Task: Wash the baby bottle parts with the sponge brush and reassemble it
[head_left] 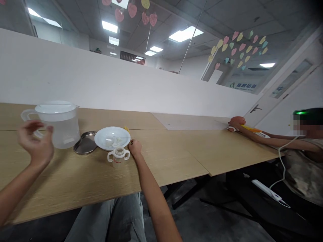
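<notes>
My left hand (36, 143) hovers above the wooden table (176, 154) with fingers loosely spread, empty, just in front of the handle of a clear plastic pitcher (59, 124) with a white lid. My right hand (135, 148) rests on the table in a closed fist beside a small baby bottle (118, 157) with two handles, close to its right handle. Whether it holds anything is hidden. Behind the bottle sits a white plate (112, 137) with small clear parts on it.
A metal tray (85, 143) lies between pitcher and plate. A white partition wall runs behind the table. At the far right another person reaches an arm across the table toward a doll (237, 122). A white power strip (267, 191) lies on the floor.
</notes>
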A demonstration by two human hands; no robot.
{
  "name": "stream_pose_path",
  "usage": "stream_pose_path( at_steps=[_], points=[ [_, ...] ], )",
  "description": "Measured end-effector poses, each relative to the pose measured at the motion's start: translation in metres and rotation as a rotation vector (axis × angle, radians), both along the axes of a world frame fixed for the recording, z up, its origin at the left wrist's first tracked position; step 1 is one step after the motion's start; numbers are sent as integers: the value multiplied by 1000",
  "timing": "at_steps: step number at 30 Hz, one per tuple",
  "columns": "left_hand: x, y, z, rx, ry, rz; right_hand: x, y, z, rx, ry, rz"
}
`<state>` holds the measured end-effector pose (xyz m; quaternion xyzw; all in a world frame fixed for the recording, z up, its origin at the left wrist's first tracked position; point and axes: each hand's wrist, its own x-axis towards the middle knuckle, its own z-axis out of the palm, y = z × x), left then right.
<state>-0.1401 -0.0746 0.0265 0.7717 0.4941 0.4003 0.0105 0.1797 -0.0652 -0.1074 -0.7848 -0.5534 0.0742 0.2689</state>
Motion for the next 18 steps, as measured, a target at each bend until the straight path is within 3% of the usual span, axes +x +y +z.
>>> stream_pose_path(
  at_steps=[6, 10, 18],
  points=[
    [66, -10, -15, 7, 445, -237, 4, -4, 5, 28, 95, -76],
    [106, 9, -24, -181, 841, -122, 4, -5, 6, 46, 116, -57],
    [142, 34, -42, -247, 887, -77, 6, -1, 1, 74, 133, -48]
  ],
)
